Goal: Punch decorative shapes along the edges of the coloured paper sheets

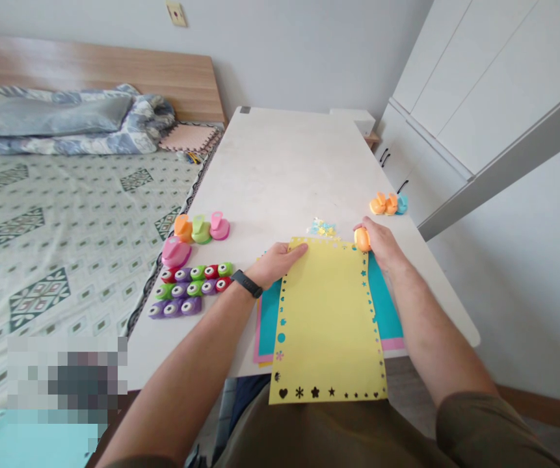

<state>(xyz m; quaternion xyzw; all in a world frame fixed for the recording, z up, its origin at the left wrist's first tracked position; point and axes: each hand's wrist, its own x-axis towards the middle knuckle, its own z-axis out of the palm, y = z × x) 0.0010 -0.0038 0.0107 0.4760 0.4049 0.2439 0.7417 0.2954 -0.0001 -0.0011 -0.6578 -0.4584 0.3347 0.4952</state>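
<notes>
A yellow sheet of paper (328, 312) with small shapes punched along its edges lies before me, its near end hanging past the table edge. My left hand (282, 261) pinches its far left corner, thumb on top. At the far right corner my right hand (380, 242) is wrapped round an orange craft punch (362, 240), which sits on the paper's edge. Under the yellow sheet are a teal sheet (386, 302) and a pink sheet (393, 343). Just beyond the far edge lies a small heap of blue and yellow punched bits (322, 227).
Several small punches (194, 288) stand in rows on the left of the white table (294, 162), with larger punches (200, 229) behind them. Two orange punches and a blue punch (401, 204) stand at the right. A bed (79, 195) adjoins the left side; white cabinets (479, 65) are at right.
</notes>
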